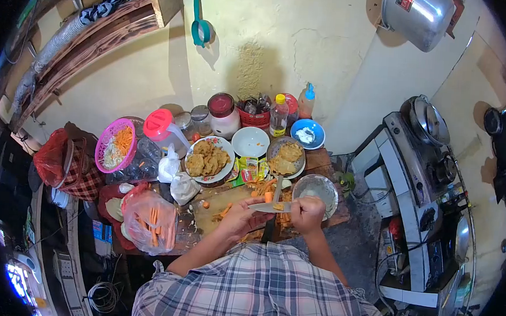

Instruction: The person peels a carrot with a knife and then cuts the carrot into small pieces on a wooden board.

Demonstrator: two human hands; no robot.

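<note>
No wording is legible: print on the yellow-green plastic sachets (pixel 249 170) and the red label (pixel 406 0) on the silver metal pot (pixel 424 18) is too small to read.

A plate of fried food (pixel 208 158) is set behind the cutting board (pixel 212 207), a bowl (pixel 250 141) at its right. A carrot bag (pixel 150 221) is laid left of the board.

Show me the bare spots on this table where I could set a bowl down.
Bare board shows between the carrot bag and the left hand. A strip of bare table lies between the blue bowl and the metal bowl. Everywhere else, plates, jars and bottles crowd together.
</note>
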